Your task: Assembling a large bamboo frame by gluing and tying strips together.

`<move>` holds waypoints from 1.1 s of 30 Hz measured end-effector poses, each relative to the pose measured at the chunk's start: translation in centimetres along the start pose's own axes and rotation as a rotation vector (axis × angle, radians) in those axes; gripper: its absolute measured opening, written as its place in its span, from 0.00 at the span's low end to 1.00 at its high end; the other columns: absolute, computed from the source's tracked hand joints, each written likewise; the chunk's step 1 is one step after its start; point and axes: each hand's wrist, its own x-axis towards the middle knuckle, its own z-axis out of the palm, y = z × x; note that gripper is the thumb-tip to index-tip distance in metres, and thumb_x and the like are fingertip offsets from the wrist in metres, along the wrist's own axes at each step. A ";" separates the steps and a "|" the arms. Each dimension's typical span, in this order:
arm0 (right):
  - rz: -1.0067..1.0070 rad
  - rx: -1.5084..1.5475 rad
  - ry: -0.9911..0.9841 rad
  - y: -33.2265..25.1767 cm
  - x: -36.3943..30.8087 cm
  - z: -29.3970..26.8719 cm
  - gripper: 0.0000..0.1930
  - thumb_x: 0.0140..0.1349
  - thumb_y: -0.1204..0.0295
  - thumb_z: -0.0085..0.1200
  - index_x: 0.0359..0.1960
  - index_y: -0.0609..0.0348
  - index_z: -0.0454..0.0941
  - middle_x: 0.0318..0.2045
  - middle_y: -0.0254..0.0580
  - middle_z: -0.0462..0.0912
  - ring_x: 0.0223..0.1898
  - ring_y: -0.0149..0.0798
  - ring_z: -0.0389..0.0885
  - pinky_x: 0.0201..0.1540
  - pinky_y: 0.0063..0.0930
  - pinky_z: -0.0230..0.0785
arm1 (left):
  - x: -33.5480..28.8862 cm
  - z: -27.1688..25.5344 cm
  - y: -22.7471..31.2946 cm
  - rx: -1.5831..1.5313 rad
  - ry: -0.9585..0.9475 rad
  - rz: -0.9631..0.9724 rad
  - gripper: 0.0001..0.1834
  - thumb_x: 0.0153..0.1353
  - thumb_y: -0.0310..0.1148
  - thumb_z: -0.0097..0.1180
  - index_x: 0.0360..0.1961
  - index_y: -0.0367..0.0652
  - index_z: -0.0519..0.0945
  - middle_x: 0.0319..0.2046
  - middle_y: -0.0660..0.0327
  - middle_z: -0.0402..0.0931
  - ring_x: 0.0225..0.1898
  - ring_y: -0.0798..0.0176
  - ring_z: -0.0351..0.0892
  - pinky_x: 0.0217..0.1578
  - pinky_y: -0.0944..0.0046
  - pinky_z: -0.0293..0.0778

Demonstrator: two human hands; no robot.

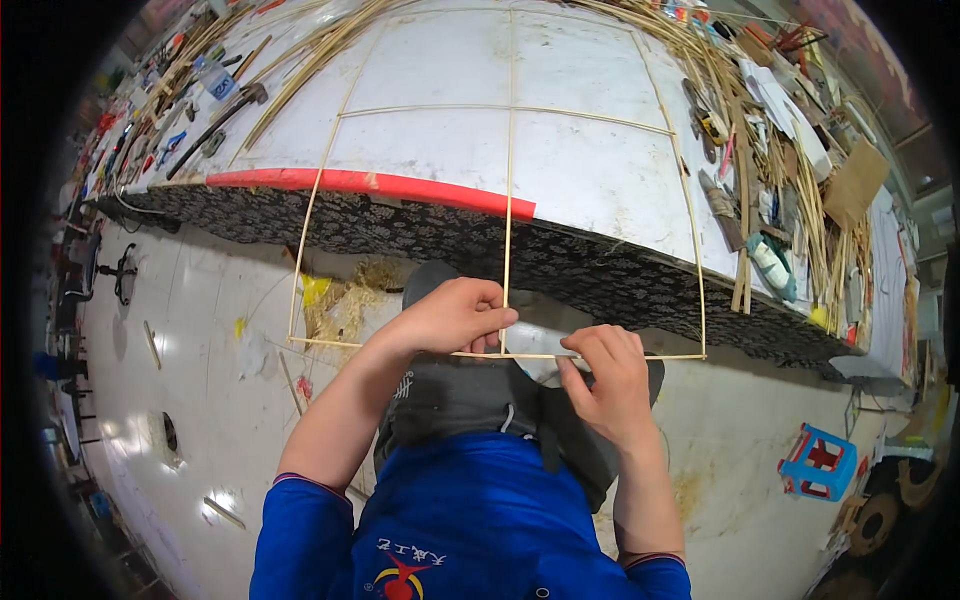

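A rectangular frame of thin bamboo strips (508, 180) lies partly on the white table (420, 145), its near end jutting past the edge over my lap. My left hand (450, 315) is closed at the joint where the middle strip meets the near crosspiece, with the thumb and forefinger against the middle strip. Just right of that joint, my right hand (610, 380) pinches the near crosspiece (672, 357) between thumb and forefinger. Whether a thin thread runs between the fingers is too small to tell. The frame's far end reaches the top of the view.
A red strip (370, 182) covers part of the table edge, above a black patterned cloth (590, 270). Bamboo bundles, tools and a hammer (255, 93) lie at the left; sticks and a green-white bag (772, 268) at the right. A blue stool (818, 462) stands on the floor.
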 end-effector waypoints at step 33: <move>0.097 0.245 0.533 -2.2 -0.9 -7.1 0.12 0.52 0.82 0.63 0.39 0.60 0.82 0.32 0.45 0.82 0.33 0.44 0.80 0.35 0.31 0.73 | -7.5 6.2 1.1 0.432 0.558 0.875 0.07 0.52 0.26 0.71 0.28 0.40 0.82 0.37 0.54 0.83 0.34 0.60 0.84 0.33 0.62 0.79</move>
